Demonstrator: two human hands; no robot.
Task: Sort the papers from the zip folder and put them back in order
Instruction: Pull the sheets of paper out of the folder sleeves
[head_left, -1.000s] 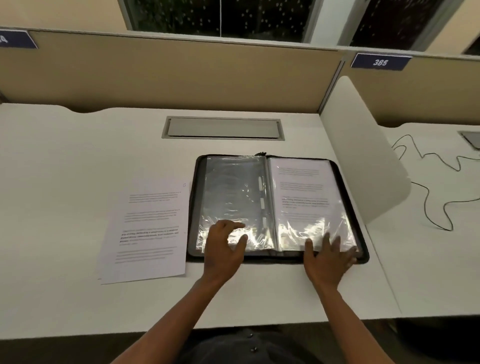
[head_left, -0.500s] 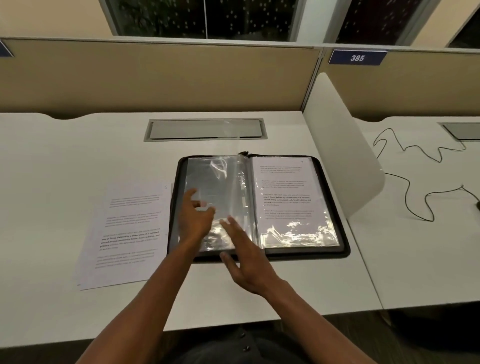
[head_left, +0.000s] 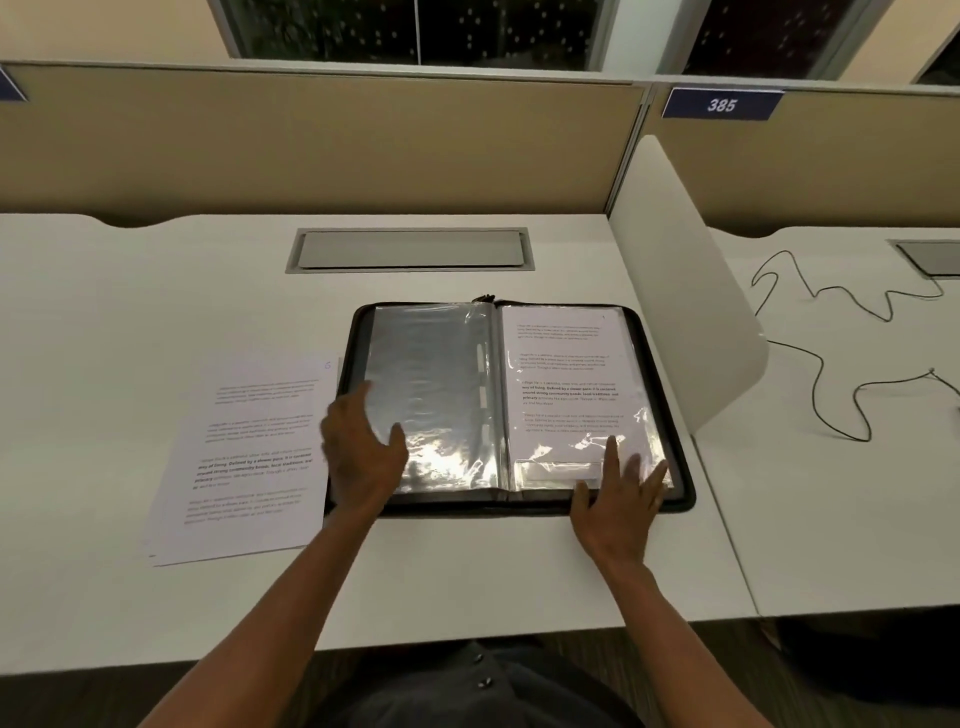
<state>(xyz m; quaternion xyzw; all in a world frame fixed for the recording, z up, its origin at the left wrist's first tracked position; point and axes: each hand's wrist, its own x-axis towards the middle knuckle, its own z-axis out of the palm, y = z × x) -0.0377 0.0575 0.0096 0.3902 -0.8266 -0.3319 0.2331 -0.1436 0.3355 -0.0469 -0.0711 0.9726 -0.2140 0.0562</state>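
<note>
- The zip folder (head_left: 685, 467) is laid open flat on the white worktop (head_left: 156, 291), pretty much dead centre.
- The left hand (head_left: 363, 452) is rested on the empty plastic sleeve (head_left: 431, 384) at the folder's left edge, fingers loose, nothing gripped.
- The right hand (head_left: 621, 499) is pressed flat, fingers spread, on the sleeved printed page (head_left: 566, 374).
- A loose stack of papers (head_left: 249, 457) is parked just left of the folder.
</note>
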